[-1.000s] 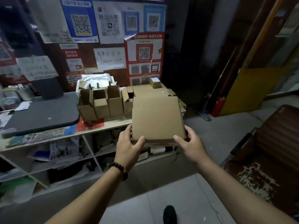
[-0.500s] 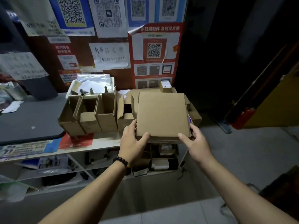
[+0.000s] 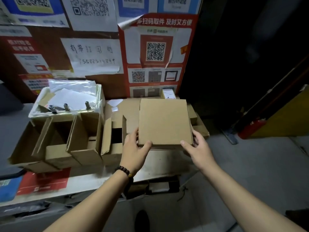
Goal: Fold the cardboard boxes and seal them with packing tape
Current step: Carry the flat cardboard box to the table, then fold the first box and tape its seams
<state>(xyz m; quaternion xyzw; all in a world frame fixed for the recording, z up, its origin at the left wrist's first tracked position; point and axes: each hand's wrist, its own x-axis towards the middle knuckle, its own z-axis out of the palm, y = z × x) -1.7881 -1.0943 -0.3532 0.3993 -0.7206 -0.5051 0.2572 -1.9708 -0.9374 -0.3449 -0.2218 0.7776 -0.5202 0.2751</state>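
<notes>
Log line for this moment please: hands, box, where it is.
left hand: grips folded box near-left corner | right hand: grips near-right corner | box: flat, closed, over shelf by open boxes

One view only, from a wide-angle camera on the person's head, looking forward and steeply down along both forearms. It sits close: the left hand (image 3: 133, 151) and right hand (image 3: 199, 149) fill the lower middle. Beyond the fingers (image 3: 147, 144) lies the bench (image 3: 80, 183), then the poster wall (image 3: 157, 52); below the fingers, the floor (image 3: 250, 173). Edges bend from lens distortion.
</notes>
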